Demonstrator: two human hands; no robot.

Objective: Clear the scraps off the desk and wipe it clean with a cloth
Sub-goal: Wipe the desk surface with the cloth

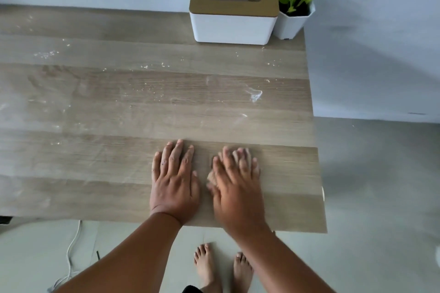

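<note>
My left hand lies flat on the wooden desk near its front edge, fingers apart, holding nothing. Just to its right, my right hand is blurred by motion and presses down on a small beige cloth. Only a corner of the cloth shows by the thumb. White crumbs and powdery scraps are scattered over the back and left of the desk. A white smear sits toward the right side. Faint dusty streaks cover the middle of the desk.
A white tissue box with a wooden lid stands at the back right, with a small potted plant beside it at the corner. The desk's right edge is close to my right hand. My bare feet and a white cable are on the floor below.
</note>
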